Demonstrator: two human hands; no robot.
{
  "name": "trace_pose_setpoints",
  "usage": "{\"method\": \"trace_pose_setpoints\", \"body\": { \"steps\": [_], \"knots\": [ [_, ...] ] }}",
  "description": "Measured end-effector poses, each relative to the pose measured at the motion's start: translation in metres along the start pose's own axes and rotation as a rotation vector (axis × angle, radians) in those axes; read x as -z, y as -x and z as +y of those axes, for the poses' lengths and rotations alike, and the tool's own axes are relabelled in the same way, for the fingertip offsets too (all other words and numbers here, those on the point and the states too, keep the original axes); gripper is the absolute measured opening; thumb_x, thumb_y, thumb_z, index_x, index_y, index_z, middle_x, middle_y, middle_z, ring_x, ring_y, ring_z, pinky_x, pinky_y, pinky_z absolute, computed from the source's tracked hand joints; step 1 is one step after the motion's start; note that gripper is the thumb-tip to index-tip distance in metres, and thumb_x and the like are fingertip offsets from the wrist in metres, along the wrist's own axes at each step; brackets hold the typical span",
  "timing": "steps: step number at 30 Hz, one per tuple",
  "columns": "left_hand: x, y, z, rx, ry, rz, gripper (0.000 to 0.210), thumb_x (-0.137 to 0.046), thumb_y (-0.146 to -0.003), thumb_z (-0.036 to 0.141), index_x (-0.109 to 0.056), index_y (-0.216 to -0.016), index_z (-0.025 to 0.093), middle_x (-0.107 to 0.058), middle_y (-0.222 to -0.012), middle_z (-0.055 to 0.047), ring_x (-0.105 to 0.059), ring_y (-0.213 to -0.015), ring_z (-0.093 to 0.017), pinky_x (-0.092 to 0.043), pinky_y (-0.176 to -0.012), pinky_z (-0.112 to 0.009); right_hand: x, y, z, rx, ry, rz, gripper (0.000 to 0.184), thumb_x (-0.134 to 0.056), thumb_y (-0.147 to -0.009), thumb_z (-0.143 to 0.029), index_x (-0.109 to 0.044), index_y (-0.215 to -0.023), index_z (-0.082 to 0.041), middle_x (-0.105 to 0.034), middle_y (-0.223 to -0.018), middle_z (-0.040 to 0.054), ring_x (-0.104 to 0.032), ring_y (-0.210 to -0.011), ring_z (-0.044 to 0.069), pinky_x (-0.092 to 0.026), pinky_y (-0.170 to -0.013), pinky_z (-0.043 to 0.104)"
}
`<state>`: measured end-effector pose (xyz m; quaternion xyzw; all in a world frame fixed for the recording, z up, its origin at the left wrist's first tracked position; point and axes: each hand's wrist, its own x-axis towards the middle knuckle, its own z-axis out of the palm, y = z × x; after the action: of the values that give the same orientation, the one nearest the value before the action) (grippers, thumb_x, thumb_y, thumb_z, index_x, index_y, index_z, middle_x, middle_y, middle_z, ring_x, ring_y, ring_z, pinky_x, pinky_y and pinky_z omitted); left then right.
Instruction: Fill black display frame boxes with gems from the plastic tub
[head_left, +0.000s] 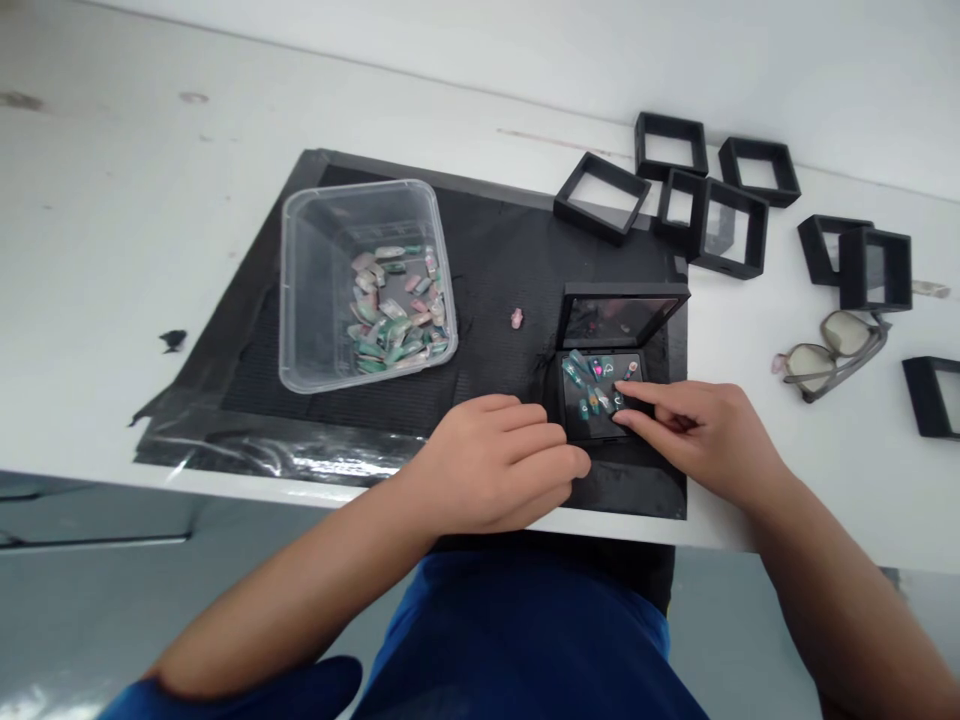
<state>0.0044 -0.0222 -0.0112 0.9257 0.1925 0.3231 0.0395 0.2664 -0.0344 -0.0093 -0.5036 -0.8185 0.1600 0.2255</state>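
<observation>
A black hinged display case [600,430] lies with its windowed lid raised, near the front edge of the black mat. Inside are several green press-on nails [574,368] decorated with white and coloured details. My right hand [701,425] reaches in from the right, thumb and index finger closing around a small green press-on nail [618,400]. Beside the case's lower left corner, my left hand [502,462] rests with curled fingers; its fingertips are hidden, so any hold is unclear. A clear plastic tub [311,290] on the mat holds many pink, white and green press-on nails [394,330].
A small pink piece [517,318] lies on the black mat [495,250] between tub and case. Several black frames [600,195] are scattered at the back and right of the white table [127,200]. Eyeglasses [832,352] lie right of the mat.
</observation>
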Motion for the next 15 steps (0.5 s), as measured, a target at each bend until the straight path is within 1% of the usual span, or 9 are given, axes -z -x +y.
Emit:
{"method": "trace_pose_setpoints", "body": {
  "steps": [4, 6, 8, 9, 10, 11, 12, 13, 15],
  "knots": [
    [-0.001, 0.000, -0.001, 0.015, 0.015, 0.034, 0.011, -0.057, -0.091, 0.011, -0.061, -0.090, 0.022, -0.065, -0.064, 0.007, -0.056, -0.056, -0.012, -0.040, -0.052, -0.028, 0.000, 0.002, 0.000, 0.015, -0.006, 0.044, 0.020, -0.073, -0.096, -0.035, -0.085, -0.105, -0.023, -0.064, -0.054, -0.0050, -0.053, -0.047, 0.009, -0.041, -0.048, 0.025],
    [0.003, 0.001, -0.002, -0.007, 0.030, 0.108, 0.011, -0.059, -0.089, 0.011, -0.061, -0.091, 0.022, -0.065, -0.065, 0.008, -0.056, -0.056, -0.011, -0.040, -0.052, -0.028, -0.002, 0.003, 0.001, 0.023, -0.015, 0.067, 0.018, -0.074, -0.095, -0.035, -0.086, -0.104, -0.025, -0.065, -0.056, -0.0046, -0.054, -0.047, 0.010, -0.041, -0.047, 0.025],
    [0.012, 0.002, -0.003, -0.007, 0.027, 0.169, 0.009, -0.063, -0.089, 0.014, -0.062, -0.091, 0.023, -0.066, -0.066, 0.007, -0.057, -0.058, -0.011, -0.042, -0.054, -0.027, -0.003, 0.004, 0.003, 0.025, -0.020, 0.083, 0.017, -0.075, -0.094, -0.036, -0.086, -0.104, -0.026, -0.066, -0.057, -0.0047, -0.054, -0.047, 0.010, -0.041, -0.047, 0.026],
    [0.019, 0.002, -0.003, 0.038, 0.016, 0.157, 0.006, -0.065, -0.089, 0.017, -0.063, -0.091, 0.023, -0.067, -0.068, 0.007, -0.058, -0.060, -0.011, -0.043, -0.056, -0.026, -0.004, 0.004, 0.004, 0.024, -0.024, 0.084, 0.016, -0.076, -0.094, -0.036, -0.085, -0.104, -0.027, -0.068, -0.059, -0.0047, -0.055, -0.047, 0.010, -0.042, -0.047, 0.026],
    [0.026, 0.003, -0.003, 0.110, 0.001, 0.118, 0.003, -0.066, -0.091, 0.021, -0.064, -0.091, 0.023, -0.068, -0.069, 0.006, -0.060, -0.063, -0.011, -0.045, -0.059, -0.025, -0.004, 0.005, 0.004, 0.019, -0.029, 0.081, 0.016, -0.076, -0.094, -0.036, -0.085, -0.104, -0.028, -0.069, -0.061, -0.0048, -0.056, -0.048, 0.009, -0.043, -0.048, 0.025],
    [0.034, 0.003, -0.003, 0.197, -0.014, 0.062, 0.002, -0.066, -0.092, 0.026, -0.065, -0.092, 0.023, -0.069, -0.072, 0.005, -0.062, -0.066, -0.011, -0.047, -0.062, -0.025, -0.003, 0.005, 0.004, 0.011, -0.035, 0.075, 0.017, -0.076, -0.094, -0.036, -0.085, -0.105, -0.028, -0.071, -0.064, -0.0047, -0.056, -0.050, 0.009, -0.045, -0.050, 0.025],
    [0.041, 0.003, -0.004, 0.280, -0.024, 0.007, 0.007, -0.065, -0.094, 0.029, -0.067, -0.094, 0.023, -0.071, -0.074, 0.003, -0.064, -0.069, -0.012, -0.048, -0.065, -0.025, -0.002, 0.005, 0.004, 0.000, -0.043, 0.071, 0.018, -0.076, -0.093, -0.037, -0.084, -0.107, -0.029, -0.072, -0.066, -0.0048, -0.056, -0.051, 0.009, -0.046, -0.051, 0.025],
    [0.049, 0.002, -0.005, 0.342, -0.032, -0.032, 0.011, -0.064, -0.095, 0.032, -0.068, -0.096, 0.023, -0.071, -0.076, 0.002, -0.065, -0.072, -0.013, -0.050, -0.067, -0.026, 0.000, 0.005, 0.003, -0.019, -0.051, 0.069, 0.019, -0.076, -0.093, -0.038, -0.083, -0.109, -0.029, -0.070, -0.066, -0.0053, -0.054, -0.051, 0.009, -0.046, -0.052, 0.024],
    [0.064, -0.001, -0.011, 0.402, -0.038, -0.071, 0.016, -0.062, -0.097, 0.036, -0.070, -0.100, 0.022, -0.073, -0.080, 0.000, -0.067, -0.078, -0.014, -0.052, -0.072, -0.027, 0.005, 0.005, 0.000, -0.074, -0.065, 0.069, 0.021, -0.076, -0.093, -0.038, -0.083, -0.111, -0.030, -0.062, -0.061, -0.0066, -0.050, -0.050, 0.008, -0.044, -0.051, 0.023]
  ]
}}
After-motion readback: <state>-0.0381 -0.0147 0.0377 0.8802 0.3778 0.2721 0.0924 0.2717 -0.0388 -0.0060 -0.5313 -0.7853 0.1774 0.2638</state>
